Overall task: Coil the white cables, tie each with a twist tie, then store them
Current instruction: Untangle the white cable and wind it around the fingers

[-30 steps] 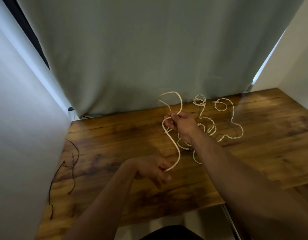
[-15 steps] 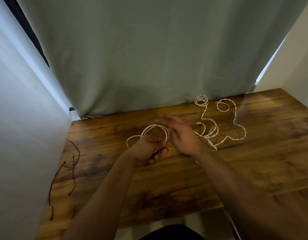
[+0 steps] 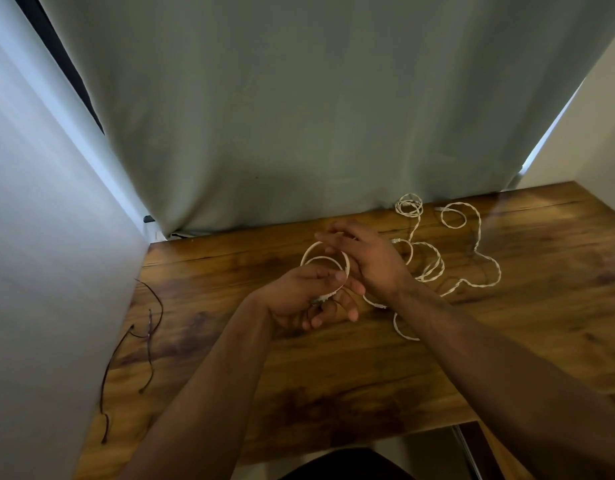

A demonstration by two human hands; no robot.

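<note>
Thin white cable (image 3: 325, 259), two round loops

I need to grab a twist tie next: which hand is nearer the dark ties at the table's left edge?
Left. The left hand is nearer the dark ties; the right hand lies farther right.

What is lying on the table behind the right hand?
Behind the right hand, loose white cables lie tangled on the wooden table, reaching back to the curtain. The hand and forearm cover part of the tangle, so where those strands run is hidden.
</note>
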